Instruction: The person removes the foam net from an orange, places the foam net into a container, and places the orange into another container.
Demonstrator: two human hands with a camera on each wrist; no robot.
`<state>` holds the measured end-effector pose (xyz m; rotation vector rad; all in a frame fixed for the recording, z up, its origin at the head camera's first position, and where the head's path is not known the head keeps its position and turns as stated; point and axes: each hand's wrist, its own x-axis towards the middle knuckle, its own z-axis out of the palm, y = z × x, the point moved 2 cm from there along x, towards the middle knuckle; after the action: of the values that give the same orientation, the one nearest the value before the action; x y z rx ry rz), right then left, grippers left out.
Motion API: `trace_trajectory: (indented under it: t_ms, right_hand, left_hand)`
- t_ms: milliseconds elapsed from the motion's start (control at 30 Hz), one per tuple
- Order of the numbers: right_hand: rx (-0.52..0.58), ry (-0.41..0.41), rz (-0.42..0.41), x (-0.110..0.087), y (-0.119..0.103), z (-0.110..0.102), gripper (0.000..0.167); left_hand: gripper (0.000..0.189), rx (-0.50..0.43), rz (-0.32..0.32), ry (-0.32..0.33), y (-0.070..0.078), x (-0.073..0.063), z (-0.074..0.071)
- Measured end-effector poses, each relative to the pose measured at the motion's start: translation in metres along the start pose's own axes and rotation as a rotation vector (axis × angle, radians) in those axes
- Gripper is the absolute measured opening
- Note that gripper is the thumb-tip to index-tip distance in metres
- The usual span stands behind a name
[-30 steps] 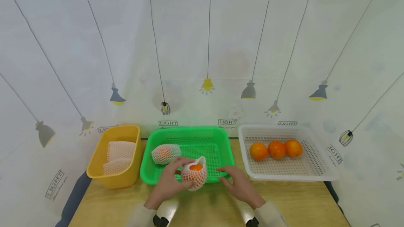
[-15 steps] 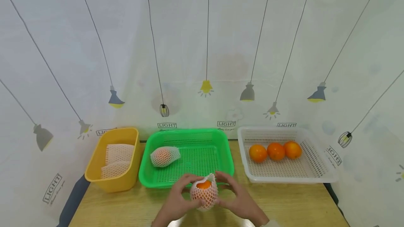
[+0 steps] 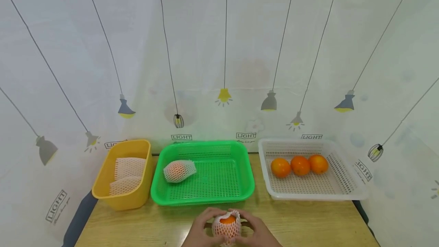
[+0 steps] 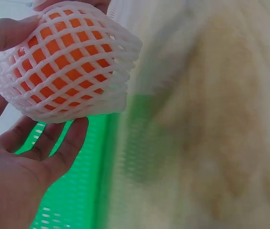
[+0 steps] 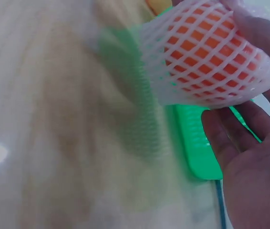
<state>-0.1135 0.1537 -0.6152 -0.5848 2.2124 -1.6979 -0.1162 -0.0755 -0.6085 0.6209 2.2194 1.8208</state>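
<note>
At the bottom middle of the head view, an orange sits in a white foam net sleeve, its top bare through the sleeve's mouth. My left hand grips it from the left, thumb in front and fingers behind. From the other side my right hand holds it the same way. Both wrist views show the netting stretched over the fruit, with thumb and fingertips against it. Behind the hands is a green basket, in which another netted orange lies at the left.
On the left, a yellow bin contains white foam net sleeves. A white basket with three bare oranges stands at the right. All are on a wooden table, against a lamp-printed backdrop.
Both hands have drawn the netted orange from over the green basket down toward the body. The right hand, apart from it a second ago, has come in and taken hold.
</note>
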Motion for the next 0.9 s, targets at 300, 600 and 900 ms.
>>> trace_trajectory:
  t_ms: [300,600,900]
  right_hand:
    - [0.03,0.043,-0.005,-0.007,0.015,0.013,0.056]
    - [-0.035,0.106,-0.023,-0.012,0.007,0.01,0.053]
    - [-0.104,0.242,-0.076,-0.015,0.003,0.01,0.044]
  left_hand:
    - [0.061,-0.095,-0.044,-0.02,-0.019,-0.007,0.005]
    - [0.053,-0.03,-0.03,0.06,-0.02,-0.012,0.005]
    - [0.04,-0.019,-0.071,0.141,-0.017,-0.01,0.006]
